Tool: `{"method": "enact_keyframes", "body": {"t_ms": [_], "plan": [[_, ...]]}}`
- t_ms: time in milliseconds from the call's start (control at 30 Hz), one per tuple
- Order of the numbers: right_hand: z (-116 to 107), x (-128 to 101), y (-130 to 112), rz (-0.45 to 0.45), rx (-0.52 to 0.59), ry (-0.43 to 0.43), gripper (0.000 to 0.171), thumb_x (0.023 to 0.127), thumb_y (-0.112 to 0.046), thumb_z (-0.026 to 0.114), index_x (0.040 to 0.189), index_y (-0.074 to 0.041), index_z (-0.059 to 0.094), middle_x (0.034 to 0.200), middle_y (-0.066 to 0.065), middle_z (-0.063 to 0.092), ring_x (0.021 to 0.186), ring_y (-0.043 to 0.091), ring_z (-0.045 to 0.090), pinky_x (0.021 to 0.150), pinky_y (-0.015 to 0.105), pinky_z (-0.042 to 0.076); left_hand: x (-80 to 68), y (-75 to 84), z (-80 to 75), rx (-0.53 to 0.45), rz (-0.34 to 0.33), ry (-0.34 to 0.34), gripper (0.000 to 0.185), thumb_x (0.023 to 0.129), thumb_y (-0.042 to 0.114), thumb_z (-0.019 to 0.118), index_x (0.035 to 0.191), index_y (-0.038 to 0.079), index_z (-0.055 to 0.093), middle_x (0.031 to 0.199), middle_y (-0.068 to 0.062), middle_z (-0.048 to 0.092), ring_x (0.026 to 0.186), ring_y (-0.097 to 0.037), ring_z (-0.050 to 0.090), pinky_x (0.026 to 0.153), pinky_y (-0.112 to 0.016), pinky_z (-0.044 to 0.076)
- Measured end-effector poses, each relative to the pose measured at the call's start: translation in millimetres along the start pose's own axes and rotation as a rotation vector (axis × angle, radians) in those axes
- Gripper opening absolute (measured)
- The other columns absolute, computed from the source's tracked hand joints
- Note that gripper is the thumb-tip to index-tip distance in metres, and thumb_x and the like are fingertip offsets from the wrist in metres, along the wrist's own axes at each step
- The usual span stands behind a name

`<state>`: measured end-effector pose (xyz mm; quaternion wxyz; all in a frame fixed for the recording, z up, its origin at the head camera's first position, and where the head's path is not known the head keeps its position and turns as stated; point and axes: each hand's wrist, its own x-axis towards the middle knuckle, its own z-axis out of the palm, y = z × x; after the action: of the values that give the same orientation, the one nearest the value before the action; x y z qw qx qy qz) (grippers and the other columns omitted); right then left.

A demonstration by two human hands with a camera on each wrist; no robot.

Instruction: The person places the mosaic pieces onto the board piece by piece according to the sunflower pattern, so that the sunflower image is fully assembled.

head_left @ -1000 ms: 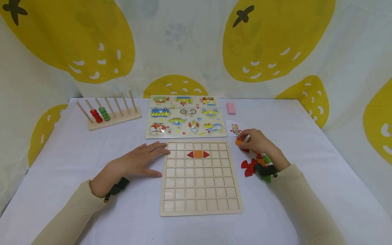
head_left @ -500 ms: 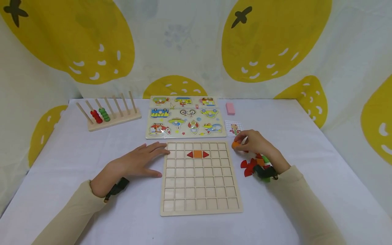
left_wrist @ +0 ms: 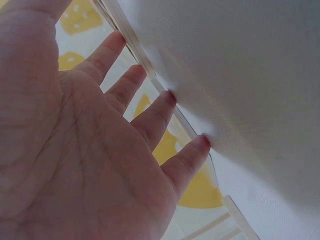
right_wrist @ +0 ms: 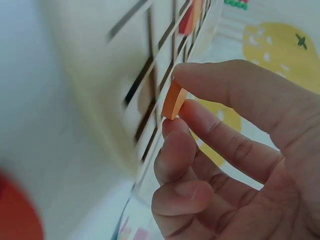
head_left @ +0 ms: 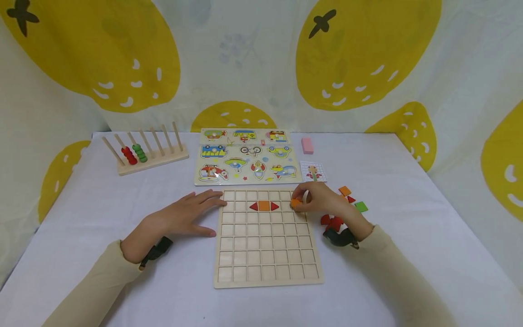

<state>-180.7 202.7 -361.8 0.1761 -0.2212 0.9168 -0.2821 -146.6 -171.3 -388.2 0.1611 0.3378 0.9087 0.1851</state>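
Your right hand (head_left: 323, 200) pinches the orange tile (head_left: 295, 203) over the grid board (head_left: 267, 272), at its 2 o'clock corner. It looks light and stiff; keep gripping its thin edges. Your left hand (head_left: 184, 215) lies flat.

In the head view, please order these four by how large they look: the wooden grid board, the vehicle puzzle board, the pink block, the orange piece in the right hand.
1. wooden grid board, though it lies nearer the camera
2. vehicle puzzle board
3. pink block
4. orange piece
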Motion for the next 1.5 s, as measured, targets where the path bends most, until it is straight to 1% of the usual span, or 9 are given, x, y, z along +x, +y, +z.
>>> {"method": "enact_keyframes", "body": {"t_ms": [167, 467, 600, 700, 833, 1033, 1167, 1333, 1500], "plan": [[5, 5, -13, -0.036, 0.015, -0.03, 0.02, 0.083, -0.011, 0.076, 0.099, -0.002, 0.068, 0.088, 0.005, 0.062, 0.066, 0.014, 0.049, 0.059, 0.024, 0.041, 0.2, -1.3, 0.6, 0.001, 0.001, 0.001, 0.074, 0.084, 0.048, 0.072, 0.146, 0.02, 0.041, 0.157, -0.008, 0.03, 0.145, -0.031, 0.026, 0.115, -0.061, 0.018], [20, 11, -30, -0.102, 0.03, -0.078, 0.02, 0.083, -0.008, 0.076, 0.1, -0.003, 0.068, 0.09, 0.004, 0.062, 0.062, 0.012, 0.048, 0.058, 0.022, 0.043, -0.7, -0.5, -0.6, 0.009, 0.014, 0.003, 0.074, 0.085, 0.049, 0.071, 0.146, 0.019, 0.041, 0.156, -0.01, 0.031, 0.144, -0.032, 0.027, 0.113, -0.063, 0.02], [28, 12, -38, -0.127, 0.033, -0.093, 0.021, 0.084, -0.01, 0.075, 0.102, -0.003, 0.067, 0.09, 0.004, 0.062, 0.066, 0.013, 0.049, 0.06, 0.022, 0.044, -0.3, -0.5, -0.4, 0.0, 0.016, 0.004, 0.073, 0.085, 0.049, 0.072, 0.145, 0.019, 0.042, 0.156, -0.01, 0.031, 0.144, -0.032, 0.026, 0.113, -0.063, 0.019], [33, 12, -43, -0.15, 0.023, -0.086, 0.021, 0.085, -0.01, 0.074, 0.103, -0.004, 0.066, 0.088, 0.004, 0.061, 0.069, 0.016, 0.05, 0.062, 0.021, 0.044, 1.3, -0.6, 0.7, -0.007, 0.017, 0.0, 0.073, 0.085, 0.05, 0.071, 0.145, 0.021, 0.042, 0.156, -0.009, 0.031, 0.145, -0.031, 0.026, 0.114, -0.062, 0.018], [37, 12, -46, -0.165, 0.0, -0.073, 0.014, 0.085, -0.008, 0.074, 0.097, -0.005, 0.067, 0.087, 0.004, 0.06, 0.071, 0.018, 0.051, 0.063, 0.021, 0.043, 2.6, -0.6, 1.7, -0.003, 0.014, 0.0, 0.074, 0.084, 0.051, 0.071, 0.145, 0.021, 0.042, 0.156, -0.008, 0.031, 0.145, -0.031, 0.025, 0.114, -0.062, 0.018], [39, 14, -47, -0.176, -0.028, -0.074, 0.005, 0.086, -0.007, 0.073, 0.09, -0.007, 0.07, 0.086, 0.001, 0.062, 0.076, 0.015, 0.049, 0.065, 0.021, 0.043, 1.6, -2.2, 1.6, 0.007, 0.007, -0.002, 0.074, 0.084, 0.05, 0.072, 0.145, 0.021, 0.041, 0.156, -0.008, 0.031, 0.145, -0.031, 0.026, 0.114, -0.062, 0.018], [41, 16, -48, -0.18, -0.031, -0.077, 0.005, 0.086, -0.006, 0.072, 0.09, -0.007, 0.07, 0.087, 0.0, 0.063, 0.079, 0.015, 0.051, 0.068, 0.022, 0.043, 1.6, -2.9, 1.8, 0.008, 0.004, -0.001, 0.074, 0.084, 0.05, 0.072, 0.145, 0.021, 0.041, 0.157, -0.008, 0.03, 0.145, -0.031, 0.026, 0.114, -0.062, 0.019], [43, 17, -53, -0.17, -0.032, -0.088, 0.006, 0.086, -0.006, 0.073, 0.092, -0.005, 0.07, 0.089, 0.002, 0.064, 0.082, 0.016, 0.055, 0.071, 0.022, 0.048, 0.7, -2.4, 1.1, -0.004, 0.006, 0.003, 0.073, 0.084, 0.052, 0.071, 0.145, 0.021, 0.042, 0.156, -0.008, 0.031, 0.144, -0.031, 0.026, 0.114, -0.063, 0.019], [43, 17, -52, -0.181, -0.038, -0.08, 0.007, 0.086, -0.007, 0.073, 0.092, -0.006, 0.07, 0.089, 0.001, 0.064, 0.082, 0.017, 0.055, 0.072, 0.023, 0.049, 0.0, -1.6, 0.3, -0.001, 0.0, 0.002, 0.074, 0.084, 0.052, 0.071, 0.145, 0.022, 0.041, 0.157, -0.008, 0.03, 0.145, -0.031, 0.026, 0.114, -0.062, 0.018]]}}
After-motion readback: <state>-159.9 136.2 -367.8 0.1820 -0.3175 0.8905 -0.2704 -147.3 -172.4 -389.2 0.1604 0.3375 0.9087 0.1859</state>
